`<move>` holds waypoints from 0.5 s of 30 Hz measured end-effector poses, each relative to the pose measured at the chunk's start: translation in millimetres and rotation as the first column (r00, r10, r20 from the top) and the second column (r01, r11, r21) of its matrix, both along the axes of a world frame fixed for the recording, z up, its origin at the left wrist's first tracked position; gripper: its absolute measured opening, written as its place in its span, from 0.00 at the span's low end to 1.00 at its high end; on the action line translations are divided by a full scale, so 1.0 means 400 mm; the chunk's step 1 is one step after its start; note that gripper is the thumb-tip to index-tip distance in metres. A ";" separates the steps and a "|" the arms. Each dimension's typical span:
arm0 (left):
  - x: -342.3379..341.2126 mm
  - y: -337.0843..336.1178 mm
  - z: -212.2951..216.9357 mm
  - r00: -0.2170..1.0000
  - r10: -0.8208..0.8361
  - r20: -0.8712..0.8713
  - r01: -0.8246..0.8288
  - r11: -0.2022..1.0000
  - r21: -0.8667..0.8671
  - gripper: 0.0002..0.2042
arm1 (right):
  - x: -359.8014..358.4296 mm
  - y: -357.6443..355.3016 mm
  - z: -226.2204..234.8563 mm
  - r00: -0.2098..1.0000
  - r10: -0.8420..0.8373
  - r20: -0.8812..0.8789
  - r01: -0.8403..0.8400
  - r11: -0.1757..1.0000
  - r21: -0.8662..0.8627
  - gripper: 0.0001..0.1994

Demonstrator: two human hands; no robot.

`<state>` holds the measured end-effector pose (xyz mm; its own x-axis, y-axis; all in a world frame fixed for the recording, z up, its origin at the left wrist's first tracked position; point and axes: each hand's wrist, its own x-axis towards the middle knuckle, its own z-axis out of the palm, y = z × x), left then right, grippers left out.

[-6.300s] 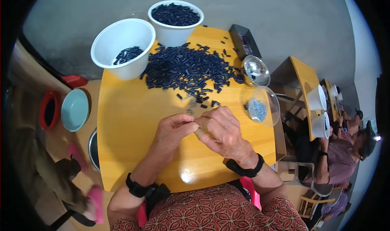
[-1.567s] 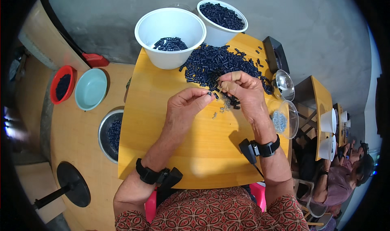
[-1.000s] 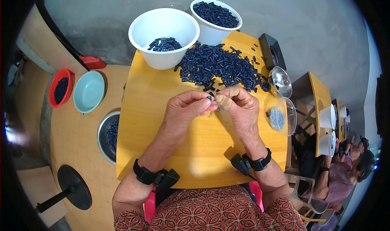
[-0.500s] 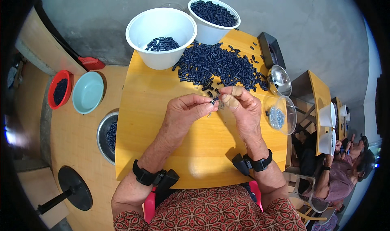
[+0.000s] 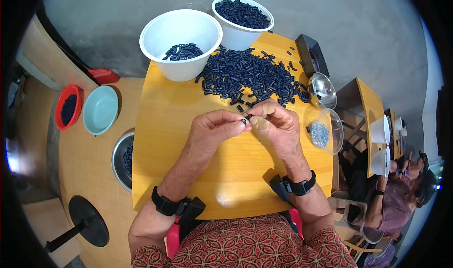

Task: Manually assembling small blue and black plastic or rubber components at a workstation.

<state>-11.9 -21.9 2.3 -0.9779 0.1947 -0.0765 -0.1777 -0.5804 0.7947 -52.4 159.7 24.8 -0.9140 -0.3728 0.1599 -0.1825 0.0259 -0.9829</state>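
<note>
Over the middle of the wooden table, my left hand (image 5: pixel 214 129) pinches a small black plastic piece (image 5: pixel 244 121) between thumb and fingertips. My right hand (image 5: pixel 276 126), with tan tape round its thumb and a finger, is closed in a pinch right beside it. The fingertips of both hands meet around the piece; whatever my right hand holds is too small to make out. Just beyond the fingertips spreads a heap of short black plastic pieces (image 5: pixel 250 74), a few lying loose at its near edge.
Behind the heap stand a white tub (image 5: pixel 181 22) partly filled with black pieces and a fuller white bucket (image 5: pixel 243 18). To the right are a clear bowl of small shiny parts (image 5: pixel 321 135), a metal bowl (image 5: pixel 322 91) and a black tray (image 5: pixel 311 55). Another person (image 5: pixel 401 197) sits far right.
My right hand has moved slightly left and down, bringing its fingertips against the piece in my left hand. The whole view has shifted a little.
</note>
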 end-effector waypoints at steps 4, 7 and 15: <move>-0.001 0.012 0.013 0.999 0.041 -0.001 -0.041 0.990 -0.137 0.06 | 0.003 -0.004 0.013 0.993 -0.026 0.119 0.034 0.997 -0.070 0.03; 0.004 0.019 0.014 0.998 0.060 0.015 -0.056 0.977 -0.207 0.05 | 0.022 0.001 0.007 0.998 -0.058 -0.033 0.059 0.997 0.054 0.03; 0.011 0.027 -0.005 0.998 0.061 -0.026 -0.063 0.994 -0.091 0.05 | 0.027 -0.007 0.022 0.993 -0.080 0.091 0.080 0.997 0.001 0.03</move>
<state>-7.4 -11.3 0.4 -0.9896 0.1267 -0.0685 -0.1246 -0.5138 0.8488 -41.6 157.1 33.7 -0.9517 -0.2978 0.0753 -0.0896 0.0347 -0.9954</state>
